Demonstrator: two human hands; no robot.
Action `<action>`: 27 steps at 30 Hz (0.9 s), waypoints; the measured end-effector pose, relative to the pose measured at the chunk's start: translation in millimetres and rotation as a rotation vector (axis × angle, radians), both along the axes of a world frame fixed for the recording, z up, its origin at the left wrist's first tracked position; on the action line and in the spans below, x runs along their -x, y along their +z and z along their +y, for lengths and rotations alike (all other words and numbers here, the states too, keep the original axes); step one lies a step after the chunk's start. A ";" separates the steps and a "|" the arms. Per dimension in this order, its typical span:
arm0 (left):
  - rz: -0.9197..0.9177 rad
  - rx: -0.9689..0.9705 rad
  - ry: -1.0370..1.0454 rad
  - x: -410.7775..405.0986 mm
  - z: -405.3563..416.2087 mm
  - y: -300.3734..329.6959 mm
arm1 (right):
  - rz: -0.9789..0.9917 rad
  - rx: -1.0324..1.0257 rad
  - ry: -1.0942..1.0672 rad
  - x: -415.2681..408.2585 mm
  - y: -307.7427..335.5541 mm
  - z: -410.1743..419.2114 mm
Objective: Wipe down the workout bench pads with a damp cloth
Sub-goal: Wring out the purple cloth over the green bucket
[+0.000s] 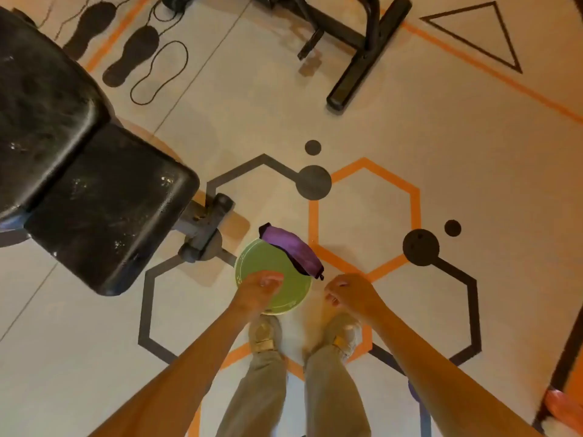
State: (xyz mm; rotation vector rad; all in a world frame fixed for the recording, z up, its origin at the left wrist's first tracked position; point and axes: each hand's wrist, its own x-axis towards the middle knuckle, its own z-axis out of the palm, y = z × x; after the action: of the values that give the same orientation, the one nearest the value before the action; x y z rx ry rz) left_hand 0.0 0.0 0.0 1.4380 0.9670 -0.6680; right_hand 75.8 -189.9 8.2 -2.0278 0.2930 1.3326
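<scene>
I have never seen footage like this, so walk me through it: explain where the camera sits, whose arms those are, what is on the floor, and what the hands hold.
There is one picture, taken by a wide-angle camera worn on a person's head, looking down. No machine is involved: the two bare arms reaching in from below belong to the wearer, whose trousers and shoes show between them. The left hand hovers over a green bucket standing on the patterned floor. A purple cloth is draped over the bucket's far rim. The right hand is just right of the bucket. Both hands look loosely curled and hold nothing. At left is the black workout bench, its pads speckled with white marks. Another black metal frame stands at the top.
</scene>
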 end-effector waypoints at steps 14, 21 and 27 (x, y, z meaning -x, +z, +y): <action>0.207 0.058 0.301 -45.2 -7.2 -163.1 | -0.405 0.087 0.318 -45.0 -165.4 64.5; 0.290 0.141 0.428 -59.7 -16.1 -202.0 | -0.221 0.147 0.423 -68.6 -200.2 81.9; 0.220 0.088 0.464 -58.2 -20.5 -200.6 | -0.160 0.064 0.200 -69.0 -206.3 76.4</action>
State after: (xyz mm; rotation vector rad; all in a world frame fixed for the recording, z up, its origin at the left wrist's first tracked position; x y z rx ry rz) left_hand 58.2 -20.5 -200.6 1.0231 1.3713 -0.5191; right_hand 144.8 -113.4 -198.1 -2.2505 0.0621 1.2825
